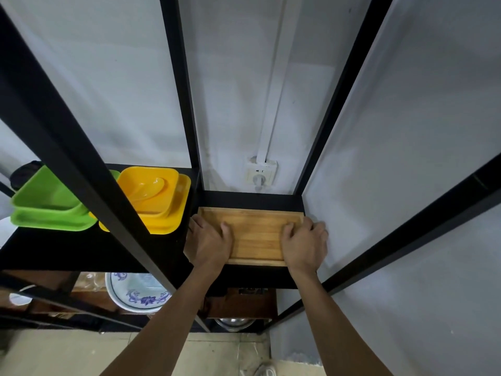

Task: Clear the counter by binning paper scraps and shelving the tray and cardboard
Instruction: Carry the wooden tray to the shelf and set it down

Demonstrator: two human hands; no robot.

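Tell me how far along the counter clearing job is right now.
In hand: the left hand and right hand grip the ends of the wooden tray, which sits on the black shelf but isn't released. The cardboard, paper scraps and counter are out of view, so their status is unknown.

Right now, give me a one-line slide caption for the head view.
Both hands, left hand and right hand, grip the wooden tray on the black shelf, beside yellow dishes.
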